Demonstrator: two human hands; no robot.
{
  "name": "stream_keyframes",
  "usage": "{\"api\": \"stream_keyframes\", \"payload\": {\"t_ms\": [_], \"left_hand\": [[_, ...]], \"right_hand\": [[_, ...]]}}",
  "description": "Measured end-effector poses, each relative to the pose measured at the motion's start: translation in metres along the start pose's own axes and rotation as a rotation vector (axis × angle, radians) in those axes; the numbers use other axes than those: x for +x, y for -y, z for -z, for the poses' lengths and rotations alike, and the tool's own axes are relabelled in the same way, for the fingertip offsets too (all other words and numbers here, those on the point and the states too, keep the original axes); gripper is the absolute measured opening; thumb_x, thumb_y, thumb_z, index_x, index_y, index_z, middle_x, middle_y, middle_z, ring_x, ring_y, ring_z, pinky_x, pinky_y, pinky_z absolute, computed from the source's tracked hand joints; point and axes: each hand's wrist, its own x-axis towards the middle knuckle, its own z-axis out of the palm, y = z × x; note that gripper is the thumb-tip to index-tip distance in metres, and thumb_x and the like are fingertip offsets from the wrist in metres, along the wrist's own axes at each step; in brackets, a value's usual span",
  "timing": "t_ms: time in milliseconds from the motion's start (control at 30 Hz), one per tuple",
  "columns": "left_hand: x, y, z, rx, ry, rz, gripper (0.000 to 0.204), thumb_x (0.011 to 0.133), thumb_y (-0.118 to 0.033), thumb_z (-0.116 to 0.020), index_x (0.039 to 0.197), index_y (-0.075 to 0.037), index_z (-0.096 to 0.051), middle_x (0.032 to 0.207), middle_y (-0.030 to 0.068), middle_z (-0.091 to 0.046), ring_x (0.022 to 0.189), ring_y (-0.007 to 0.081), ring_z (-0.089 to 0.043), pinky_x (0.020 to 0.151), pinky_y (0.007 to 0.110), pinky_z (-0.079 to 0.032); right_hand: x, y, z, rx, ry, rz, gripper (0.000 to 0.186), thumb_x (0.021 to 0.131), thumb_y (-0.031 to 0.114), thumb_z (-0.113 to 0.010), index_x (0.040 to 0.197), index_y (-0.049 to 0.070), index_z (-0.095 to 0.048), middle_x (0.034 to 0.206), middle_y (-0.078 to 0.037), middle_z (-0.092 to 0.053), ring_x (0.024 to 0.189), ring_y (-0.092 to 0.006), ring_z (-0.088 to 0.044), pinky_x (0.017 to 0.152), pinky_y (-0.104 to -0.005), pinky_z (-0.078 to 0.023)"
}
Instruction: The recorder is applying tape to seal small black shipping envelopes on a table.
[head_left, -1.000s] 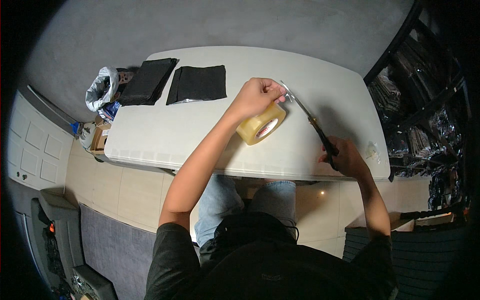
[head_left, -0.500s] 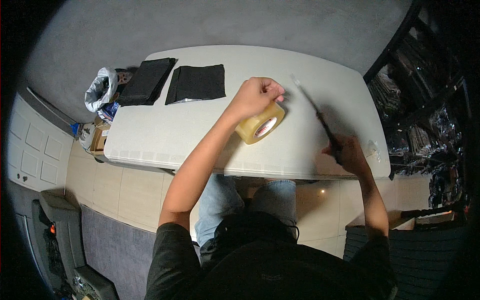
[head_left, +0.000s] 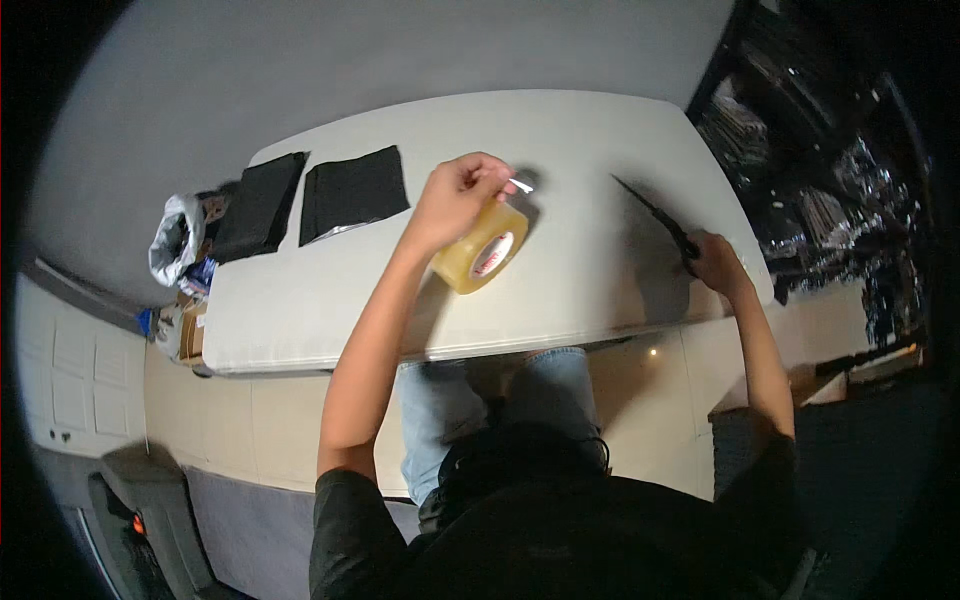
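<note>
In my left hand [head_left: 450, 205] the fingers are closed at the top of a thick roll of clear yellowish tape [head_left: 466, 262]. A small shiny strip end [head_left: 521, 186] sticks out at the fingertips. The roll hangs or rests just under the hand; whether it touches the table is hard to tell. Farther right, near the table's right end, my right hand [head_left: 716, 264] grips black scissors [head_left: 668, 220] by the handles. Their blades point up and left, apart from the tape, and look closed.
On the white table [head_left: 560, 290] lie a stack of black sheets or bags [head_left: 262, 205] and a smaller black pile [head_left: 352, 193]. A white plastic bag [head_left: 172, 240] and a cardboard box [head_left: 192, 330] are beyond its left end. Dark shelving with shiny wrapped goods [head_left: 850, 190] stands right.
The view has turned a little. The scissors have swung away from the tape, to the right, and the pale bit at their tip is gone. My left hand stays at the roll.
</note>
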Motion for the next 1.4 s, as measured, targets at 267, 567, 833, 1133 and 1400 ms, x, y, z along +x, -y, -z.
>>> {"api": "stream_keyframes", "payload": {"t_ms": [267,567,833,1133,1400], "left_hand": [[-0.001,-0.007,-0.009,0.076,-0.037,0.028,0.023,0.104,-0.021,-0.061,0.104,0.001,-0.068,0.09,0.0047,-0.071,0.082,0.0109,-0.063,0.079,0.027,-0.052],[-0.004,-0.009,-0.012,0.145,-0.076,0.01,0.018,0.103,-0.015,-0.061,0.104,0.001,-0.069,0.089,0.0036,-0.071,0.081,0.0097,-0.062,0.076,0.026,-0.051],[-0.003,-0.011,-0.013,0.19,-0.062,0.004,0.019,0.103,-0.017,-0.062,0.104,0.001,-0.069,0.089,0.0036,-0.071,0.081,0.0096,-0.061,0.076,0.026,-0.05],[0.001,-0.006,-0.016,0.168,-0.061,-0.003,0.023,0.104,-0.022,-0.062,0.101,0.0,-0.068,0.087,0.0023,-0.069,0.08,0.0087,-0.062,0.078,0.025,-0.05],[-0.004,-0.008,-0.014,0.189,-0.08,-0.016,0.024,0.103,-0.023,-0.063,0.102,0.0,-0.068,0.086,0.0025,-0.068,0.08,0.0085,-0.061,0.076,0.025,-0.05]], "right_hand": [[0.026,-0.044,-0.004,-0.13,0.038,0.073,0.027,0.077,0.013,-0.077,0.097,-0.005,-0.072,0.1,-0.024,-0.071,0.096,-0.0399,-0.068,0.088,-0.0466,-0.054],[0.126,-0.014,-0.045,-0.142,-0.082,0.327,0.035,0.091,0.033,-0.069,0.096,-0.001,-0.074,0.092,-0.023,-0.072,0.087,-0.035,-0.07,0.082,-0.0472,-0.056],[0.139,0.023,-0.056,0.507,-0.043,0.089,0.033,0.094,0.034,-0.072,0.104,0.004,-0.076,0.097,-0.017,-0.074,0.095,-0.0264,-0.069,0.087,-0.04,-0.053],[0.139,0.03,-0.063,0.589,-0.49,0.05,0.025,0.093,0.027,-0.073,0.096,0.003,-0.074,0.083,-0.013,-0.074,0.076,-0.0246,-0.069,0.073,-0.0394,-0.054],[0.016,-0.08,0.03,0.236,-0.345,-0.307,0.015,0.084,0.015,-0.076,0.09,0.001,-0.078,0.073,-0.016,-0.071,0.066,-0.0217,-0.07,0.066,-0.037,-0.055]]}}
